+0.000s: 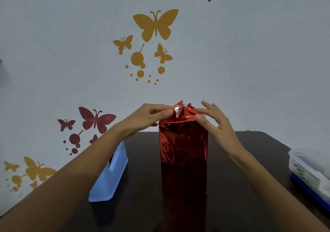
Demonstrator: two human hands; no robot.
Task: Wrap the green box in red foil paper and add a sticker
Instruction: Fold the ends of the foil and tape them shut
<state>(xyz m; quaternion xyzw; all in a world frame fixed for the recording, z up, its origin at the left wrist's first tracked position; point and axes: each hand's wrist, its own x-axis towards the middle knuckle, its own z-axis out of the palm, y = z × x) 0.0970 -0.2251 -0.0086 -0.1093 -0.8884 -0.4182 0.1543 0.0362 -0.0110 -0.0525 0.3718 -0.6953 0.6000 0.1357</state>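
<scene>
The box [184, 158] stands upright on the dark table [241, 187], approx. mid-table, already sheathed in red foil [183, 142] on all sides in view; no green shows. Step in hand, as I judge it: closing the top end, where loose foil sticks up in a crumpled peak w/ a bit of silver underside showing.

To do it well: press the foil flat along the box's top edges first, crease each flap sharp, then fold one over the other so no silver shows. Foil springs back & tears easily, so keep tension light & hold the fold down until tape goes on. Box is tall & narrow, so push down, not sideways, or it could tip.

Left to right, all relative to the box:

- Blue tape holder [109, 174]: left of the box, near but apart, on the table.
- Left hand [142, 118]: at the box's top left corner. Fingers [166, 113] curled in, thumb & forefinger pinched on the foil peak. Grasping foil, not loose.
- Right hand [217, 122]: at the box's top right corner. Thumb pressed on the foil at the corner, forefinger on the peak; other fingers [207, 105] spread & lifted, touching nothing. Looks like a light pinch/press on foil.
- Clear lidded container [310, 171]: well right of the box, at the table's edge. Contents blurred; can't tell if stickers are inside.

No sticker on the box yet, on the sides in view.
</scene>
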